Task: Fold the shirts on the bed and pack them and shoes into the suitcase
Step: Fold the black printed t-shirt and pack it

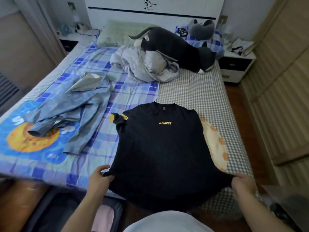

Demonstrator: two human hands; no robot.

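1. One black T-shirt (160, 148) lies face up on the bed (200, 97), collar toward the headboard, hem at the near edge, partly over a patterned cushion (215, 144).
2. Left hand (100, 178) pinches the hem's left corner; right hand (242, 181) grips the right corner. Both are clenched on cloth, equally near.
3. Long axis runs straight away from the hands; any side fold judged to turn across it.
4. Blue denim shirt (80, 114) lies unfolded, well apart to the left.
5. Suitcase (70, 213) sits at bottom left, cut off and dim; contents unclear. Shoes not seen.
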